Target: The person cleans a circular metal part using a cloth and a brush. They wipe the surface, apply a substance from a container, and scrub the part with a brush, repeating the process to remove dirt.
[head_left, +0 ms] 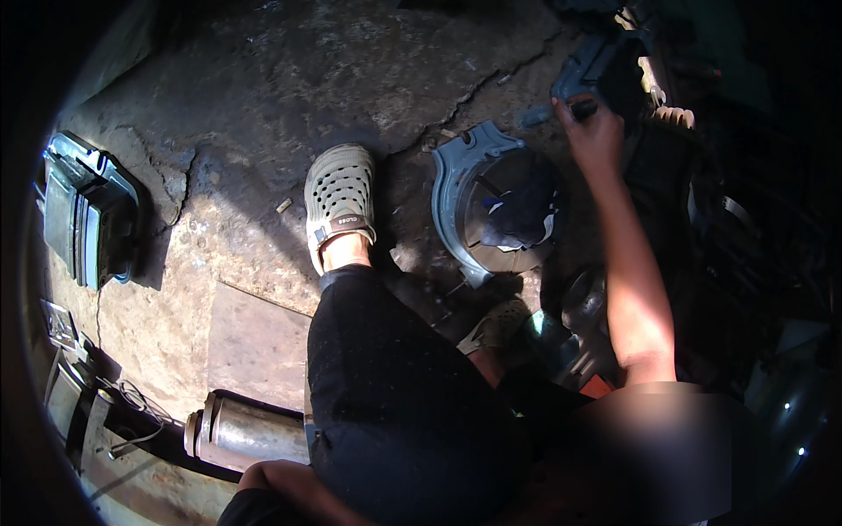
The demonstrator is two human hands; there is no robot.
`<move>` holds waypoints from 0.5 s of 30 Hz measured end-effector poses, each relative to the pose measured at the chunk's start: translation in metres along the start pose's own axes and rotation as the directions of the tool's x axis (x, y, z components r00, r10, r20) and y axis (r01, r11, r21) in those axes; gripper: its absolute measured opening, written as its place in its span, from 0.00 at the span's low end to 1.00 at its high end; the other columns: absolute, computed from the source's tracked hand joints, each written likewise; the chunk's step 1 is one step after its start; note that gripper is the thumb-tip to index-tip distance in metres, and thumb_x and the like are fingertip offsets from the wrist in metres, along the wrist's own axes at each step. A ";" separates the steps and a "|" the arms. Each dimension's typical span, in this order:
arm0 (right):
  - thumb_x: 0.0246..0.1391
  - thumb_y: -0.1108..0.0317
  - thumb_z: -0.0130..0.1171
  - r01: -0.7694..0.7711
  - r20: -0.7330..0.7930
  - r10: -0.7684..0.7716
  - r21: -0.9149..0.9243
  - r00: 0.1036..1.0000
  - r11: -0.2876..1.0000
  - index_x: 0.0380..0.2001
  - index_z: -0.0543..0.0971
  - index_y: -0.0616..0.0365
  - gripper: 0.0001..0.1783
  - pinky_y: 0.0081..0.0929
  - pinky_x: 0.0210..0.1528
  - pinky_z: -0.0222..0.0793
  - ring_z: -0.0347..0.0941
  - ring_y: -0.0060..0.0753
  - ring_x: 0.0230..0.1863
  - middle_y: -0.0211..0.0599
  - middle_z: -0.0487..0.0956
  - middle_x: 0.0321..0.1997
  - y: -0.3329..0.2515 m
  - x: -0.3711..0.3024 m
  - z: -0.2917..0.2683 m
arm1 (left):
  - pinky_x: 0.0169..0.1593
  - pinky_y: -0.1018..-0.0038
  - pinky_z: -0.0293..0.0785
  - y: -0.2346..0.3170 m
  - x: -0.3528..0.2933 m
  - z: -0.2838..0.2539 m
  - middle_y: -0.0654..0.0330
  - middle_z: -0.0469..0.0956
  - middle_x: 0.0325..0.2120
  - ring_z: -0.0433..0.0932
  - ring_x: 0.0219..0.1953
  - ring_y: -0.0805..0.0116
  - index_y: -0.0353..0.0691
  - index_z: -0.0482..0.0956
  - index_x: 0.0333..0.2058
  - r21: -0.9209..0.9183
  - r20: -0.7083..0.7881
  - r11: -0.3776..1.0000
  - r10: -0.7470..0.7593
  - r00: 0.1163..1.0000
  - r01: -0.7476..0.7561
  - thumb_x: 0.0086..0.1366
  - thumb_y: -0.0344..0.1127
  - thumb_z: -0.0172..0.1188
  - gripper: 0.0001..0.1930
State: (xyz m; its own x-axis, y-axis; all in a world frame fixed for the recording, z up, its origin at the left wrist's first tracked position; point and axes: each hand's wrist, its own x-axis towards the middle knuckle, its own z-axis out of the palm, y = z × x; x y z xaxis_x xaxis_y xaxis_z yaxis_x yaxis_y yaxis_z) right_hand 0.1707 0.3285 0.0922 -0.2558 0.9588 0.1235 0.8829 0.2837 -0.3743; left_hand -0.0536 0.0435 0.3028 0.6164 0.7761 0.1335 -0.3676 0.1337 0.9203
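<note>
At the upper right my right hand [596, 136] reaches out with its fingers closed around a small dark object [582, 110] whose kind I cannot make out. Close beyond the fingers lies a blue-grey casing part [581, 72], partly in shadow. Nearer to me, a curved blue-grey metal housing [447, 206] rests around a dark round disc [517, 260], with a crumpled dark cloth [517, 219] on top. My left arm [285, 486] shows bent at the lower edge; its hand is out of sight.
My foot in a pale clog [342, 197] stands on the cracked concrete floor [263, 237]. To the left sits another blue-grey housing [92, 219]. A metal cylinder [254, 434] lies near the lower left, by a flat plate [254, 346]. Dark clutter fills the right side.
</note>
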 end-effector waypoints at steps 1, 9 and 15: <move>0.48 0.58 0.71 -0.024 0.014 0.024 -0.028 1.000 0.999 0.29 0.80 0.63 0.18 0.35 0.30 0.72 0.80 0.47 0.26 0.48 0.80 0.22 0.003 0.001 -0.002 | 0.56 0.59 0.65 0.001 0.000 -0.001 0.54 0.73 0.47 0.71 0.54 0.55 0.40 0.72 0.54 -0.014 -0.007 1.000 -0.002 1.000 0.002 0.56 0.59 0.52 0.34; 0.48 0.55 0.69 -0.030 0.120 0.051 -0.168 0.991 0.985 0.34 0.80 0.66 0.22 0.40 0.32 0.73 0.80 0.54 0.31 0.53 0.80 0.25 0.020 -0.007 0.007 | 0.55 0.59 0.64 0.001 0.002 -0.003 0.55 0.73 0.46 0.71 0.52 0.55 0.39 0.72 0.52 -0.045 -0.004 0.999 -0.006 1.000 0.005 0.56 0.58 0.53 0.33; 0.49 0.57 0.70 -0.149 0.120 0.150 -0.020 0.981 0.989 0.28 0.80 0.64 0.18 0.32 0.32 0.71 0.76 0.33 0.24 0.42 0.79 0.21 0.011 -0.005 0.026 | 0.53 0.60 0.64 0.001 0.002 0.002 0.56 0.73 0.44 0.71 0.50 0.56 0.40 0.73 0.51 -0.060 -0.051 0.998 -0.010 0.999 0.007 0.55 0.57 0.53 0.31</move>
State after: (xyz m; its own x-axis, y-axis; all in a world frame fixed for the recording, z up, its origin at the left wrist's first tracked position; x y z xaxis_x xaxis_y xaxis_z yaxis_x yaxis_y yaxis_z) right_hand 0.1717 0.3274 0.0634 -0.1661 0.9851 -0.0455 0.9186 0.1377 -0.3704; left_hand -0.0511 0.0441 0.3049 0.5836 0.8051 0.1055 -0.4043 0.1754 0.8976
